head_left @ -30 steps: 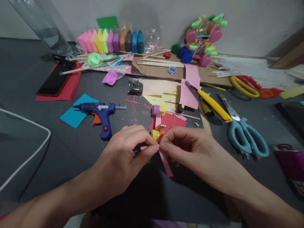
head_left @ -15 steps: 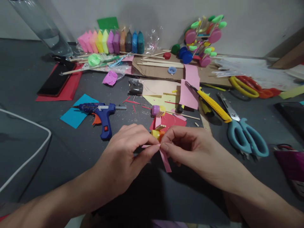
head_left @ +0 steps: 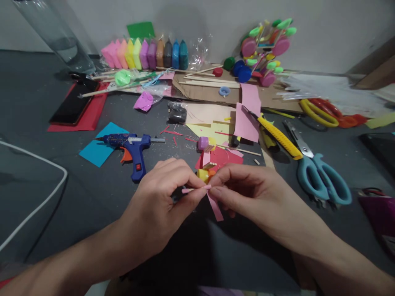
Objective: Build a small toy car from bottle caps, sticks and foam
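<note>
Between both hands is a narrow pink paper strip, its loose end hanging down toward me. My left hand pinches it with thumb and forefinger; a thin pale stick wrapped in pink pokes out to the left of those fingers. My right hand is closed on the strip at the other side, the fingertips of both hands almost meeting. Just beyond them stands a small piece with yellow and orange caps and short sticks, partly hidden by my fingers. Behind it lies a similar piece with a purple cap, over red paper.
A blue glue gun lies on blue paper at left. To the right are a yellow cutter on pink paper and blue-handled scissors. Clay packets, cardboard and a colourful stick model line the wall.
The fingertips have shifted slightly at the pink strip, and a bit more of its wrapped part shows between them. Both hands keep their pinch.
</note>
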Tool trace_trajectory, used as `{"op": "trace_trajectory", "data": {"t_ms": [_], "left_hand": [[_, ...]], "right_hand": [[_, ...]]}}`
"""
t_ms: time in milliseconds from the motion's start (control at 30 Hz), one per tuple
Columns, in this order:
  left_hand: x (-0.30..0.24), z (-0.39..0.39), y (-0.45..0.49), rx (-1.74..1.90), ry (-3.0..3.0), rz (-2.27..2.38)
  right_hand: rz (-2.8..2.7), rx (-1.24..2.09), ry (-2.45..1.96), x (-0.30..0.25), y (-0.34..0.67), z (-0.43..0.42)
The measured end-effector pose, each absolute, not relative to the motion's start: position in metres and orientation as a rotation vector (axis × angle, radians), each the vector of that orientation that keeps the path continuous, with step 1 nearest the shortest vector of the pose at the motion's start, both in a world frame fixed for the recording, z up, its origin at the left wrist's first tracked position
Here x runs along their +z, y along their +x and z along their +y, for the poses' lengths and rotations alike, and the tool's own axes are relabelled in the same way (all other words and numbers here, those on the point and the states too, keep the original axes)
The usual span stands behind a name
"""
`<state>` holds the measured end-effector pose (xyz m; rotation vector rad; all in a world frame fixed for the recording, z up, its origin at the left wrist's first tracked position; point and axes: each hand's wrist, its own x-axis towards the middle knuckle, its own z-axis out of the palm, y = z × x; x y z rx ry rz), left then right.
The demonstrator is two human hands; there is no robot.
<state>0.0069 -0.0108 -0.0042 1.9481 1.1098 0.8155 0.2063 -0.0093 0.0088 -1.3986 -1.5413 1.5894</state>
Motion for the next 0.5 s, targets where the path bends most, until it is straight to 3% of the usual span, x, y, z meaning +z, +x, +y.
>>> {"op": "trace_trajectory", "data": {"t_ms": [500], "left_hand": [[-0.0028, -0.0136, 0.0083, 0.85, 2.038, 1.137]], "right_hand": [[-1.385, 1.697, -1.354, 0.0105, 0.2048, -0.0091]]}}
